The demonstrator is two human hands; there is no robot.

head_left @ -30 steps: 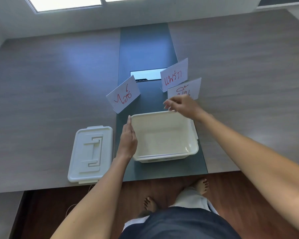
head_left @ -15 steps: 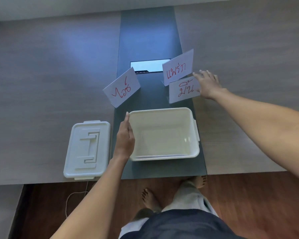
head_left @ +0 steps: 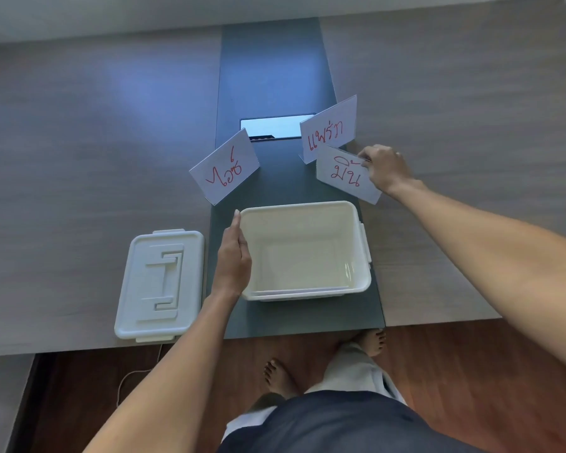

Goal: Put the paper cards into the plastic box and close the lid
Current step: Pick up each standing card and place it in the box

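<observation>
An open white plastic box (head_left: pixel 361 279) stands on the dark centre strip of the table, with nothing inside. My left hand (head_left: pixel 232 259) lies flat against its left wall, fingers straight. Its white lid (head_left: pixel 159 284) lies flat on the table to the left. Three white cards with red writing are behind the box. My right hand (head_left: pixel 386 170) pinches the top right corner of the near right card (head_left: pixel 343 178), which is tilted and lifted. A second card (head_left: pixel 329 129) stands just behind it. The third card (head_left: pixel 224 171) stands at the left.
A rectangular cable hatch (head_left: pixel 275 125) is set into the dark strip (head_left: pixel 275 60) behind the cards. The table's front edge (head_left: pixel 438 318) runs just below the box. Below it are a wooden floor, my bare feet and a thin white cable (head_left: pixel 134 376).
My right hand went from the box's far rim out to the near right card, closed on its corner and tilted it up. My left hand stayed on the box.
</observation>
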